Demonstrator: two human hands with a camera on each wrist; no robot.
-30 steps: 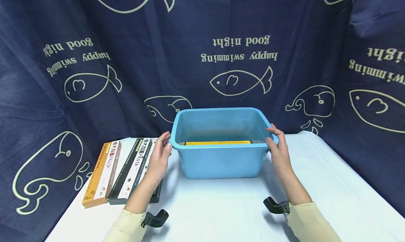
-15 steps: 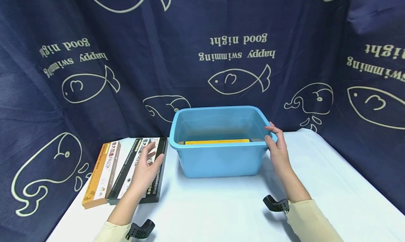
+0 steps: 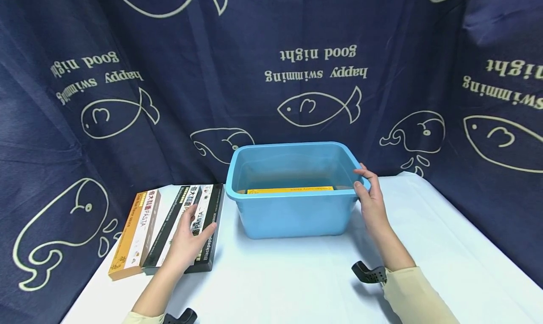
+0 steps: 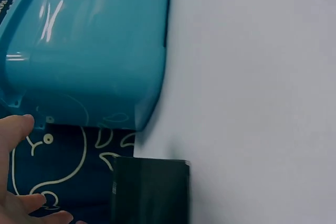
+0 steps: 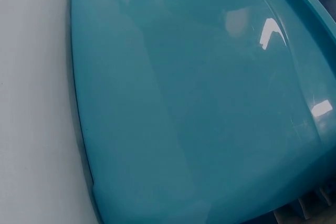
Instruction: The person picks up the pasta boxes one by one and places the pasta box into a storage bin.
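In the head view my left hand (image 3: pixel 186 244) is above the right-hand black pasta box (image 3: pixel 208 248), thumb and fingers spread and nothing held. Part of that box is hidden behind the hand; its dark end (image 4: pixel 151 192) shows in the left wrist view. A second black-and-white pasta box (image 3: pixel 169 230) lies beside it, and an orange pasta box (image 3: pixel 133 234) is farthest left. My right hand (image 3: pixel 373 206) grips the right rim corner of a blue plastic bin (image 3: pixel 292 215), thumb inside the rim. A yellow box (image 3: pixel 292 190) is partly visible in the bin.
White cloth (image 3: pixel 280 286) covers the table. Behind the bin hangs a navy curtain (image 3: pixel 237 79) with fish and whale drawings. The right wrist view is filled mostly by the bin's side wall (image 5: pixel 194 98).
My left hand has let go of the bin's left rim and moved left and towards me, over the black boxes. The right hand stays on the rim.
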